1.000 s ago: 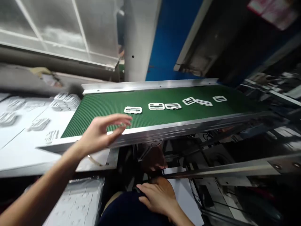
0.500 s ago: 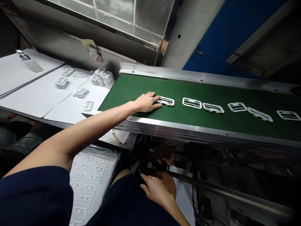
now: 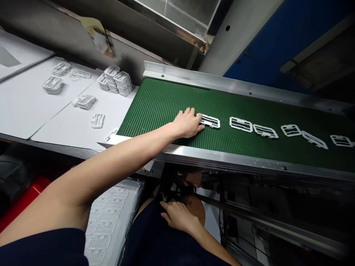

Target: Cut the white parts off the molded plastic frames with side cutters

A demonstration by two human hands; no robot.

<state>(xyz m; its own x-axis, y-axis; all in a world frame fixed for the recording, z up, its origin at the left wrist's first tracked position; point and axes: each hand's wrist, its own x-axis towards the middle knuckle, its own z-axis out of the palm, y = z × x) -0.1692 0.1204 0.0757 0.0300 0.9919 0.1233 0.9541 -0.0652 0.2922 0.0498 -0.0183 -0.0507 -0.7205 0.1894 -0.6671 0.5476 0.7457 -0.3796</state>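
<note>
My left hand (image 3: 189, 123) reaches over a green conveyor belt (image 3: 163, 99). Its thumb and fingers close on the left end of a white plastic frame (image 3: 213, 120), which lies on the belt. Further right along the belt lie several similar frames, among them one white frame (image 3: 240, 124) and a tilted one (image 3: 314, 139). My right hand (image 3: 179, 216) rests on my lap with its fingers stretched out, holding nothing.
Stacks of white frames (image 3: 115, 80) stand on the white table left of the belt, with smaller piles (image 3: 52, 85) around them. Metal rails (image 3: 199, 152) edge the belt. Below the table is a plastic-wrapped tray of flat frames (image 3: 101, 229).
The view has shifted, so the belt and its frames sit further right and the table stacks further left. My left hand stays at the same frame; my right hand remains on my lap.
</note>
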